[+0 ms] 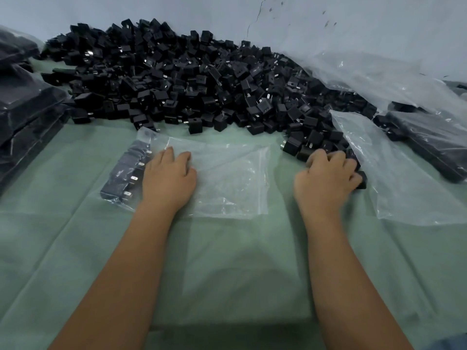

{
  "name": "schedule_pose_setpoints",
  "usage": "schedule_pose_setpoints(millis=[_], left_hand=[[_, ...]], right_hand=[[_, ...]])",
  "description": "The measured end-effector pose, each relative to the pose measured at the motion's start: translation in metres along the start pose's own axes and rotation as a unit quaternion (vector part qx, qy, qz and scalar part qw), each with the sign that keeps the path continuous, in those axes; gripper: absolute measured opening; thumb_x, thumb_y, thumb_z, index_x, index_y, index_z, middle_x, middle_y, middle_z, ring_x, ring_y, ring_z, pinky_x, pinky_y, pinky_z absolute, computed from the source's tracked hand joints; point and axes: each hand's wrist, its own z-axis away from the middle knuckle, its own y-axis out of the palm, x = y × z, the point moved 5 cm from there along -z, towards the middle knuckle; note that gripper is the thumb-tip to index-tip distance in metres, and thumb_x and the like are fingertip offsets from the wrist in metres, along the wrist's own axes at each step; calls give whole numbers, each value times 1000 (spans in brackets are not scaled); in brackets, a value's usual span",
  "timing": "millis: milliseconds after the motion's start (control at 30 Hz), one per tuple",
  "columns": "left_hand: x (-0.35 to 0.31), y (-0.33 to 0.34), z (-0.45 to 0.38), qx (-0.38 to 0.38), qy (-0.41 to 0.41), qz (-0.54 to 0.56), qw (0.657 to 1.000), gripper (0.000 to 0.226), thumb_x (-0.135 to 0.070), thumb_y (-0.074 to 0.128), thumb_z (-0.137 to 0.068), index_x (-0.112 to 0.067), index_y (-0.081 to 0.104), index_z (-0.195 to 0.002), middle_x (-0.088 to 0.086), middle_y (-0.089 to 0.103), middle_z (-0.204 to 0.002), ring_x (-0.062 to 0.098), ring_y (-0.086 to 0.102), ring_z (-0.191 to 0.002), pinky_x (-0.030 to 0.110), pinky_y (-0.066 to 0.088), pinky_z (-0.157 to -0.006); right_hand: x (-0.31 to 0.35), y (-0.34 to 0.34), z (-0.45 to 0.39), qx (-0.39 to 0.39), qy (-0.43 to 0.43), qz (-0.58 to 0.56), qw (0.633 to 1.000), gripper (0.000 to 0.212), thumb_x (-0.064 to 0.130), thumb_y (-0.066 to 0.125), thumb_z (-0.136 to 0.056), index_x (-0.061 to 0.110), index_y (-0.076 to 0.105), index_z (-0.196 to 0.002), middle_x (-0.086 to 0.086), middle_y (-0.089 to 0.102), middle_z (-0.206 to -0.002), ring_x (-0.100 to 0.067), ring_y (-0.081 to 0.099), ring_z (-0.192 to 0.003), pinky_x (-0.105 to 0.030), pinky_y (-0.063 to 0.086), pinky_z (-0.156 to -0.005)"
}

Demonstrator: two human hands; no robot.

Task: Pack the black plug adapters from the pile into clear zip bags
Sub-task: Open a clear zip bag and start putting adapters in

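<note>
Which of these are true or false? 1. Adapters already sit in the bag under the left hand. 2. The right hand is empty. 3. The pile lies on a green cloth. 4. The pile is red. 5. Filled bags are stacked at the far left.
1. True: a row of adapters lies in the left end of the bag that the left hand rests on.
2. False: the right hand has its fingers curled round black adapters at the pile's edge.
3. True: the pile lies on the green cloth.
4. False: the pile is black.
5. True: filled bags are stacked there.
</note>
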Motion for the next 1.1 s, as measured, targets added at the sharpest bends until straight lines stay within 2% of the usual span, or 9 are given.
schedule_pose_setpoints(millis=[133, 333, 400, 500, 600, 767, 867, 1000, 1100], left_hand=[[-8, 5, 1, 50, 59, -30, 997, 51, -32, 29, -102, -31, 29, -152, 9, 17, -163, 27, 14, -150, 45, 14, -121], [-20, 7, 8, 81, 154, 17, 985, 47, -31, 38, -102, -39, 36, -149, 4, 18, -163, 19, 12, -151, 38, 10, -121], [-22, 6, 9, 87, 162, 40, 982, 45, -32, 43, -101, -40, 42, -145, 3, 21, -162, 17, 14, -151, 37, 11, -120], [-25, 4, 11, 46, 142, 24, 989, 41, -32, 42, -100, -42, 49, -140, -1, 32, -159, 17, 22, -148, 38, 15, -117], [-31, 1, 17, -35, 86, -108, 990, 40, -39, 32, -101, -48, 46, -138, -1, 38, -154, 25, 29, -139, 44, 18, -110], [-31, 19, 16, 73, 42, -79, 993, 53, -57, 16, -99, -49, 17, -151, 2, 7, -165, 22, 8, -151, 49, 5, -118], [-23, 17, 13, 76, 37, -78, 993, 55, -61, 15, -98, -49, 13, -152, 1, 2, -165, 20, 4, -152, 48, 3, -118], [-20, 3, 10, 13, 3, -50, 999, 51, -48, 35, -99, -36, 37, -148, 6, 24, -161, 26, 21, -147, 46, 14, -116], [-32, -19, 14, -106, 39, 52, 992, 34, -25, 49, -96, -16, 64, -124, 8, 57, -135, 30, 49, -123, 42, 37, -104]], right_hand=[[-1, 18, 3, 99, -6, 84, 992, 31, 8, 46, -77, 17, 59, -104, -9, 50, -113, -30, 38, -108, -44, 25, -92], [18, 12, 5, 86, -131, -180, 971, 40, 2, 54, -76, 15, 64, -112, -6, 54, -115, -28, 43, -112, -37, 25, -97], [17, 10, 6, 68, -111, -170, 977, 44, 5, 56, -74, 17, 62, -116, -7, 51, -120, -28, 39, -116, -36, 24, -98], [5, 18, 3, 95, -17, -74, 993, 43, 16, 55, -77, 18, 55, -120, -10, 43, -124, -32, 33, -116, -38, 23, -96], [-2, 26, 0, 133, 31, -136, 981, 37, 15, 51, -82, 16, 56, -119, -11, 43, -123, -31, 34, -115, -36, 29, -99], [3, 20, 0, 101, -3, -307, 946, 51, 5, 60, -82, 16, 48, -130, -4, 40, -131, -10, 43, -105, -20, 34, -88], [3, 22, 0, 101, 5, -309, 946, 60, 9, 65, -81, 18, 42, -136, -2, 38, -134, -5, 41, -102, -20, 34, -85], [-3, 23, 0, 69, 21, -235, 969, 53, 14, 66, -77, 14, 48, -127, -9, 46, -121, -25, 45, -109, -24, 34, -83], [-1, 24, -1, 84, 23, -315, 945, 48, 12, 68, -78, 14, 51, -122, -2, 53, -113, -16, 53, -95, -23, 42, -81]])
